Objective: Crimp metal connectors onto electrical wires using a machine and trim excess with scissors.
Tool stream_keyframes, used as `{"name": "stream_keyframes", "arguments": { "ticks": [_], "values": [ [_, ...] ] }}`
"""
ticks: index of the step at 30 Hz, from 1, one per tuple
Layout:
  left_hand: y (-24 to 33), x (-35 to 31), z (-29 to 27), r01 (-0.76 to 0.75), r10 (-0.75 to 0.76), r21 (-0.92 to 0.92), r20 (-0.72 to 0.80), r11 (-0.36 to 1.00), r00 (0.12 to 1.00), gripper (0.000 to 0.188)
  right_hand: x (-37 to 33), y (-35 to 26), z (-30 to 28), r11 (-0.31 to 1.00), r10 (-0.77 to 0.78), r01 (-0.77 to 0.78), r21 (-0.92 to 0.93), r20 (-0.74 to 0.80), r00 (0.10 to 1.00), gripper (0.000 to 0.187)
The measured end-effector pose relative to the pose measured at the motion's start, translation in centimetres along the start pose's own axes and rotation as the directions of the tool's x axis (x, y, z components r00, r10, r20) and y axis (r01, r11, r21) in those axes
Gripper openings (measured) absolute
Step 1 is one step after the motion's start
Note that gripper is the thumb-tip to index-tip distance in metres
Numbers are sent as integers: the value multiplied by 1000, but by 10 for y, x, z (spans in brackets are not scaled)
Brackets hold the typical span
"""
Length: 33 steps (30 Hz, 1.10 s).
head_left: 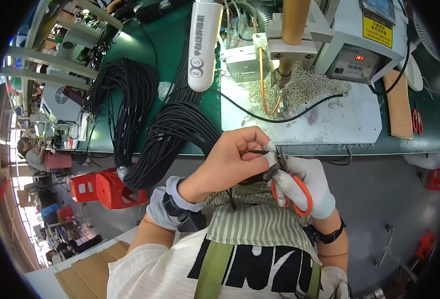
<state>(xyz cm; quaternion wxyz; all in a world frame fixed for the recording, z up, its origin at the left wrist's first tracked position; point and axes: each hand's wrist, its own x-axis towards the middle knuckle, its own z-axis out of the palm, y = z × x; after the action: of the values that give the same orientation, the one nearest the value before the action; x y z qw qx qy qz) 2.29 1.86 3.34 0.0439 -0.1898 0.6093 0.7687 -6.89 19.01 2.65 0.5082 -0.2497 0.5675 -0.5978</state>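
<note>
My left hand (227, 162), with white covers on some fingertips, is closed in a pinch on a thin black cable (254, 151) in front of my apron. In my white-gloved right hand (315, 182) is a pair of scissors (303, 197) with orange-red handles. Their blades point up, close beside my left fingertips and the cable. Whether the blades touch the cable cannot be made out. A thick bundle of black cables (180, 127) hangs over the table edge, left of my left hand. Part of the held cable is hidden by my fingers.
Beyond my hands, a metal plate (349, 124) bears small clippings, a machine (247, 62) and a black cord across it. A control box (354, 62) stands right, near a brown board (399, 107) and more scissors (417, 122). Red stools (113, 189) stand left; people work farther off.
</note>
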Motion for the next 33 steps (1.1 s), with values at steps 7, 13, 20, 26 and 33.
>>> {"name": "stream_keyframes", "arguments": {
  "ticks": [7, 13, 20, 26, 33],
  "values": [
    [2, 10, 0, 26, -26, 52, -4, 998, 1000, 18, 5, 12, -3, 901, -146, 60, -431, -168, 975, 17],
    [-6, 27, -17, 4, 0, 89, -36, 996, 999, 14, 2, 19, -19, 783, -372, 140, -606, -275, 887, 16],
    [3, 80, -42, -31, 26, -117, -42, 993, 999, 12, 62, -13, -67, 864, -323, 160, -478, -281, 904, 24],
    [5, 95, -46, -31, 45, 200, -66, 979, 997, 7, 98, -26, -74, 983, 20, -43, -177, -126, 992, 27],
    [11, 92, -43, 53, 21, 458, -154, 887, 988, 4, 104, -23, -78, 996, -9, 3, -85, -70, 997, 29]
  ]
}}
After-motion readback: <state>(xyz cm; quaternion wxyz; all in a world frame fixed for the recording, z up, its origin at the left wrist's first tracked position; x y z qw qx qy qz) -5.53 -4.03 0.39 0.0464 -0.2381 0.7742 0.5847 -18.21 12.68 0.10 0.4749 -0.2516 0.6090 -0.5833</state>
